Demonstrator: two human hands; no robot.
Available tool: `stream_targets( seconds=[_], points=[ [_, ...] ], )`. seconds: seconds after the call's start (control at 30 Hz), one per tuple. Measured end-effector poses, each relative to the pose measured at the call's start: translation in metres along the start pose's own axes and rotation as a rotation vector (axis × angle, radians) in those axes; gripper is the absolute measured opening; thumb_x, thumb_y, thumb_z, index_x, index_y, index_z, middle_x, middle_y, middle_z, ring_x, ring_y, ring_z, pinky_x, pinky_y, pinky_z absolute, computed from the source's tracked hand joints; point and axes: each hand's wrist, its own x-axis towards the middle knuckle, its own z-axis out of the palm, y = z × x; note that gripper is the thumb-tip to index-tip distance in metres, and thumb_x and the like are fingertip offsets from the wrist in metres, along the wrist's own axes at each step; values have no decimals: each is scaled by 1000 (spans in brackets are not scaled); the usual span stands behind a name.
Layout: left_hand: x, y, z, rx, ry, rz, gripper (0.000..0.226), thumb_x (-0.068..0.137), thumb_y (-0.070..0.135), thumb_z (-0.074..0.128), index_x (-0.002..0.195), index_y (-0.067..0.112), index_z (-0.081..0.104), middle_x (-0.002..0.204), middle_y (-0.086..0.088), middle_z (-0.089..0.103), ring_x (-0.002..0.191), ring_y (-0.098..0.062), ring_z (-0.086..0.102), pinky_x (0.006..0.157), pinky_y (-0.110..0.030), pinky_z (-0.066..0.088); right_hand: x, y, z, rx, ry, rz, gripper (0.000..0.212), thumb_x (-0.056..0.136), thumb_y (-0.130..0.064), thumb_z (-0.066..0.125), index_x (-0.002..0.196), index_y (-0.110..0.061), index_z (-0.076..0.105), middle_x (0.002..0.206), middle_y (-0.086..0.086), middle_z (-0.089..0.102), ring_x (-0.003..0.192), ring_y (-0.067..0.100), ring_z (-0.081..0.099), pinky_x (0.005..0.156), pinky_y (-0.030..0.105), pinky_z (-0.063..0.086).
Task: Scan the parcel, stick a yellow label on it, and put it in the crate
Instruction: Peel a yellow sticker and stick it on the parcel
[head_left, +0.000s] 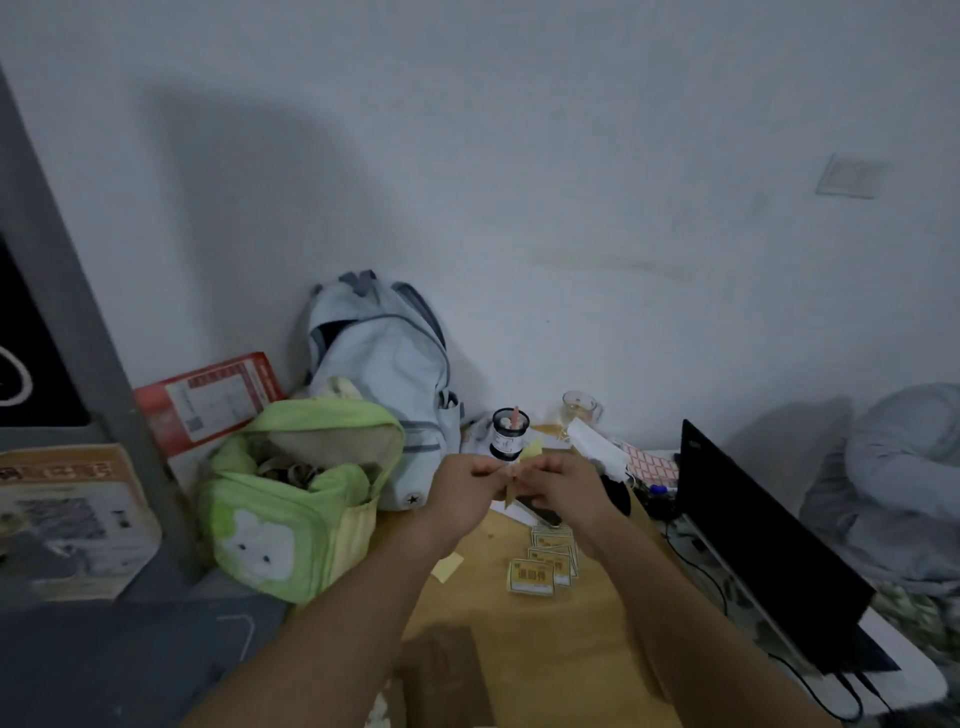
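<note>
Yellow paper, thin and flexible, sat pinched between both hands above the middle of the desk. This was a yellow label, one pale corner standing up past the fingertips and a darker strip hanging below them; whether that strip was backing paper could not be told. Left hand: fingers curled in, thumb and forefinger closed on the label's left side. Right hand: fingers likewise curled, closed on the right side. The fingertips of the two hands touched or nearly touched.

Desk surface: smooth, light wood tone. A fanned stack of yellow labels, rectangular, white-bordered with dark print, lay flat just below the right hand. One loose scrap of plain yellow paper lay near the left forearm. A brown cardboard parcel, matt and box-shaped, rested at the near edge between the forearms, blurred.

Behind the hands: a small cylindrical jar with a dark rim, and a clear glass cup near the wall. Left of the desk: a soft green fabric bag, open at the top, with a white animal patch, and a pale blue backpack leaning on the wall. Right: a black laptop, lid raised, cables trailing.
</note>
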Motion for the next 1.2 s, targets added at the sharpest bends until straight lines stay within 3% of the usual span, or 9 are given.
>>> stream_targets(
  seconds=[0.17, 0.27, 0.43, 0.6, 0.67, 0.73, 0.93, 1.1, 1.2],
  points=[
    [-29, 44, -23, -35, 53, 109, 27, 89, 7, 58, 65, 15, 69, 64, 0, 67, 57, -12, 65, 46, -8, 45, -25, -47, 13, 130, 75, -54, 19, 83, -3, 57, 65, -10, 60, 74, 13, 63, 69, 21, 61, 64, 30, 50],
    [-44, 65, -37, -21, 115, 132, 20, 90, 10, 58, 72, 11, 68, 66, -1, 67, 53, -5, 65, 45, -9, 46, -33, -67, 17, 182, 104, -61, 22, 83, -3, 56, 63, -10, 60, 67, 12, 65, 64, 24, 61, 60, 30, 52],
    [-52, 89, -59, -65, 205, 56, 20, 87, 16, 57, 71, 5, 62, 76, -12, 62, 76, -25, 60, 68, -33, 49, -36, -84, 12, 279, 53, -8, 16, 80, -6, 55, 64, -7, 55, 68, 13, 61, 63, 25, 62, 55, 28, 50],
    [-52, 117, -66, -252, 210, -7, 26, 83, 14, 49, 79, 17, 75, 91, -5, 71, 85, -17, 63, 78, -26, 55, -31, -102, 1, 423, 8, -24, 11, 78, -6, 53, 67, -5, 56, 66, 12, 58, 65, 28, 59, 61, 36, 53],
    [-51, 127, -66, -278, 197, 3, 30, 81, 11, 46, 88, 11, 75, 100, -8, 67, 96, -21, 56, 93, -31, 47, -30, -106, -3, 416, -27, -3, 9, 78, -8, 52, 69, -6, 53, 67, 11, 57, 65, 29, 59, 65, 38, 54],
    [-49, 133, -65, -321, 182, 28, 27, 83, 9, 42, 77, 7, 68, 93, -4, 71, 99, -20, 55, 95, -32, 41, -32, -108, -5, 374, -115, 42, 7, 78, -8, 51, 71, -6, 52, 74, 14, 58, 67, 32, 64, 67, 39, 53],
    [-41, 135, -66, -614, 187, -4, 35, 91, 17, 44, 57, 14, 50, 56, -1, 60, 75, -19, 64, 68, -27, 52, -28, -101, -17, 320, -258, 112, 12, 80, -11, 47, 68, -10, 48, 80, 13, 62, 71, 28, 63, 70, 38, 53],
    [-33, 128, -75, -467, 296, -57, 35, 93, 37, 52, 64, 19, 60, 61, 1, 59, 50, -12, 56, 51, -25, 48, -13, -79, -36, 260, -167, 164, 9, 85, -11, 55, 79, -5, 57, 73, 11, 60, 62, 24, 61, 70, 41, 53],
    [-32, 117, -81, -347, 289, -76, 11, 88, 26, 61, 79, 20, 65, 75, -2, 62, 60, -13, 60, 52, -25, 49, -2, -50, -40, 190, -76, 249, 10, 87, -10, 61, 78, -7, 61, 64, 7, 60, 55, 17, 52, 63, 33, 50]
  ],
)
